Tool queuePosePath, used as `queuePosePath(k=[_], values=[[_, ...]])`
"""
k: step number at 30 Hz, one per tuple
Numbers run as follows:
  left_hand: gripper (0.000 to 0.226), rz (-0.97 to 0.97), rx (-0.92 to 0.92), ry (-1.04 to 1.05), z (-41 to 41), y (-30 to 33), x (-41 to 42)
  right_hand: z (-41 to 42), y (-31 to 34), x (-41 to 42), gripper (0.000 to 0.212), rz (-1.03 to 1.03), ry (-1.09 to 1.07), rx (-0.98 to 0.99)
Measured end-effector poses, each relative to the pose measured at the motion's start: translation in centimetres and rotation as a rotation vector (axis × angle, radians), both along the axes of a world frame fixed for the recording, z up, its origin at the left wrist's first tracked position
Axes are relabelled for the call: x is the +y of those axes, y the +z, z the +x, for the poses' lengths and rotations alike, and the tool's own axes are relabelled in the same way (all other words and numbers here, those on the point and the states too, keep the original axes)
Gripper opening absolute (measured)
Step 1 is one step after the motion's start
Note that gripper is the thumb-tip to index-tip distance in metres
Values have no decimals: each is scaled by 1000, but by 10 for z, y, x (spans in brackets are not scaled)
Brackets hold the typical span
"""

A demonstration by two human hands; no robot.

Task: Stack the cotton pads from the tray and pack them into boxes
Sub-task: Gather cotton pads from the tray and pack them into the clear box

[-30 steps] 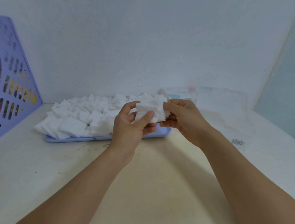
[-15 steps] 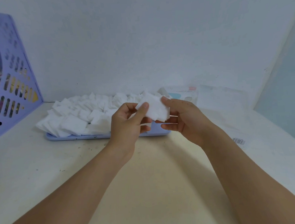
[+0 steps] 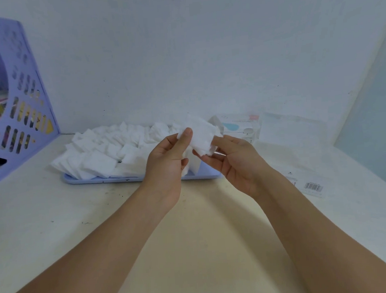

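two hands: the left hand [image 3: 165,162] and right hand [image 3: 237,163] together held a small stack of cotton pads [image 3: 201,135], raised just above the near right end of the tray [image 3: 102,179].
fingers: the left thumb and fingers pinched the stack's left edge; the right fingers curled under and against its right side.
remaining pads: a loose heap of pads [image 3: 100,153] lay across the tray on the tabletop [image 3: 55,226].
box: a printed box [image 3: 239,125] stood just beyond the tray's right end.
handling: judged light, soft and compressible; layers slip sideways easily, so take hold across opposite edges, squeezing gently.
change: compared with a second before, the stack sat higher and more tilted, and the left thumb had moved toward its upper left corner.
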State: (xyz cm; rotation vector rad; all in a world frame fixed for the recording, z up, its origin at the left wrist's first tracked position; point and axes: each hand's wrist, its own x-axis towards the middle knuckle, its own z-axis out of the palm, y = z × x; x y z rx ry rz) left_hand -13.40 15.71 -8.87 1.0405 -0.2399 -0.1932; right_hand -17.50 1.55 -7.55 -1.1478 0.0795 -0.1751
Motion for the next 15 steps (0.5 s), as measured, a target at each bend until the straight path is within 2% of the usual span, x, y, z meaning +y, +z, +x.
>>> queuePosePath(k=[5, 9, 15], values=[[17, -8, -50, 13, 0, 0, -1, -1, 0, 7, 26, -105, -29, 5], [10, -1, -58, 59, 3, -3, -1, -2, 4, 3, 16, -199, -101, 19], [23, -9, -78, 92, 7, -3, 0, -3, 6, 0, 11, -339, -122, -56]])
